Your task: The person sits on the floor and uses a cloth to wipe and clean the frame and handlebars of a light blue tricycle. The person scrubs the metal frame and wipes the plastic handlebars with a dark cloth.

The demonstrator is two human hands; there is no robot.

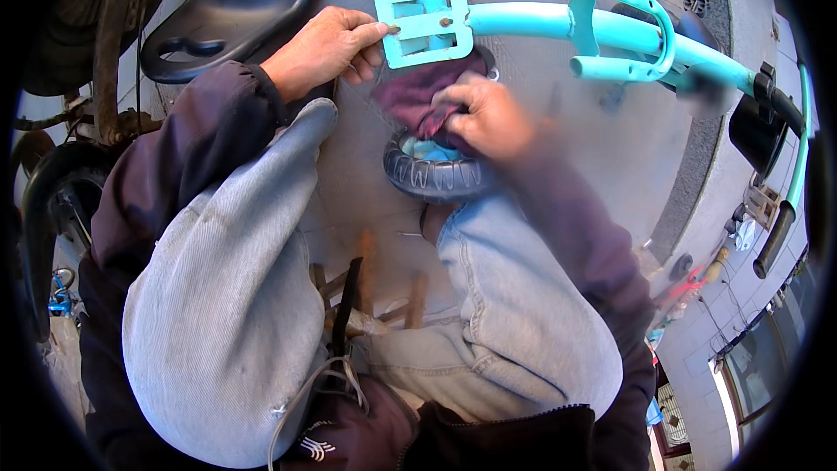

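Note:
A turquoise metal frame (527, 20), like that of a small ride-on or balance vehicle, carries a flat plate with cut-out slots (425, 56). My left hand (324, 51) grips the plate's left edge, its thumb at a small rusty bolt (394, 30). In my right hand (491, 118), blurred by motion, a dark maroon cloth (410, 98) is bunched just below the plate. Under the cloth a small wheel with a black treaded tyre (436, 178) and a light blue hub stands between my knees. What lies behind the plate is hidden by the cloth.
A black plastic seat (253, 4) with two bolt holes lies at the upper left. On the right, the frame's turquoise handlebar has black grips (774, 240). Dark machinery and a tyre (52, 209) stand at far left. Wooden stool-like pieces (415, 299) show between my legs.

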